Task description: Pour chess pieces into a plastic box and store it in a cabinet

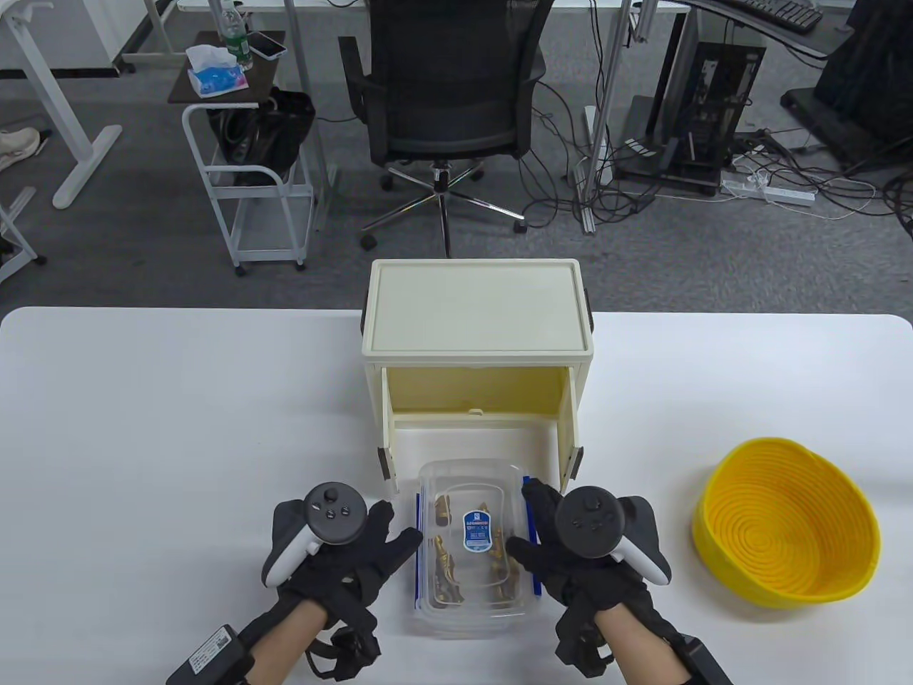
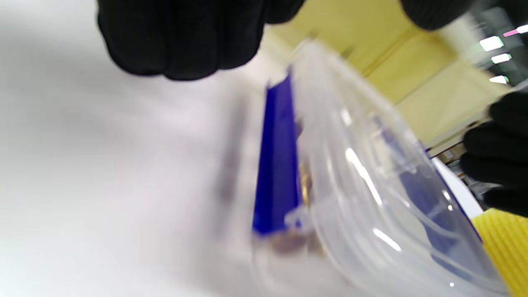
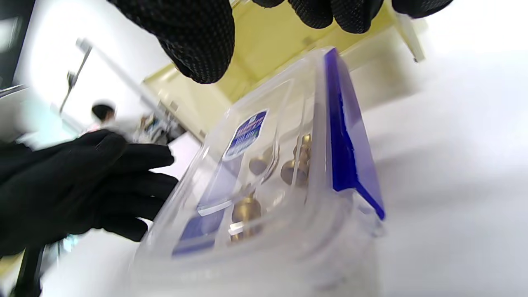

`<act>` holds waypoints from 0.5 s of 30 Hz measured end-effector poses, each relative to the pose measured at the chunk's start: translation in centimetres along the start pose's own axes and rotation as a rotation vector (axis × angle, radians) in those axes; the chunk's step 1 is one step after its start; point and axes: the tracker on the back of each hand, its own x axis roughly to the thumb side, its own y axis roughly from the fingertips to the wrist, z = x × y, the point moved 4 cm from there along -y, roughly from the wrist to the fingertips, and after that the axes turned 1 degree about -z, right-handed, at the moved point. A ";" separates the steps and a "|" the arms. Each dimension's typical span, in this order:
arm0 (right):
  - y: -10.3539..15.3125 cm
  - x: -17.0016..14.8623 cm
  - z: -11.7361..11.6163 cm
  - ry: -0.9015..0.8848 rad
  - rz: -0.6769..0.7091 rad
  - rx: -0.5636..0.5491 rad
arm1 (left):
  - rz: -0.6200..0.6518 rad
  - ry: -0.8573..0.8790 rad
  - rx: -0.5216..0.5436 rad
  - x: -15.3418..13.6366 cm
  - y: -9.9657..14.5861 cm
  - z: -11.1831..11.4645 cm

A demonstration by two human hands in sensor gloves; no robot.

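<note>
A clear plastic box (image 1: 471, 542) with a lid and blue side clips lies on the white table just in front of the cream cabinet (image 1: 476, 307), which is open. Gold chess pieces (image 1: 444, 564) lie inside the box. My left hand (image 1: 399, 524) is open at the box's left side, thumb pointing at the left clip. My right hand (image 1: 526, 519) is open at the right side, thumb over the lid and fingers along the right clip. The right wrist view shows the box (image 3: 268, 165), the pieces (image 3: 246, 210) and my fingers (image 3: 194, 37) just above the lid. The left wrist view is blurred; the box (image 2: 371, 185) is below my fingers (image 2: 181, 37).
The cabinet's door panel (image 1: 471, 442) lies lowered on the table between cabinet and box. A yellow woven basket (image 1: 788, 528) stands on the table to the right. An office chair (image 1: 446, 85) and a cart stand on the floor beyond the table.
</note>
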 end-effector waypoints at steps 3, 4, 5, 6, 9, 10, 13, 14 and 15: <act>0.2 2.3 -1.0 0.138 0.067 0.020 | -0.104 0.162 -0.169 -2.5 -1.4 1.2; 0.2 2.8 -1.6 0.184 0.078 0.052 | -0.117 0.191 -0.206 -2.9 -1.8 1.6; 0.2 3.3 -2.3 0.244 0.085 0.092 | -0.127 0.229 -0.239 -3.3 -2.1 1.9; 0.1 3.6 -2.8 0.279 0.087 0.112 | -0.124 0.252 -0.246 -3.4 -2.3 2.1; -0.3 3.4 -4.6 0.431 0.031 0.167 | -0.114 0.302 -0.283 -3.4 -2.9 2.8; -0.2 3.5 -4.7 0.488 0.031 0.148 | -0.110 0.310 -0.293 -3.3 -3.0 3.0; -0.1 4.0 -4.9 0.546 0.067 0.137 | -0.094 0.363 -0.329 -2.8 -3.3 4.1; -0.1 4.2 -5.0 0.542 0.075 0.119 | -0.090 0.377 -0.338 -2.6 -3.5 4.5; -0.1 4.2 -5.0 0.549 0.078 0.118 | -0.091 0.372 -0.341 -2.5 -3.5 4.8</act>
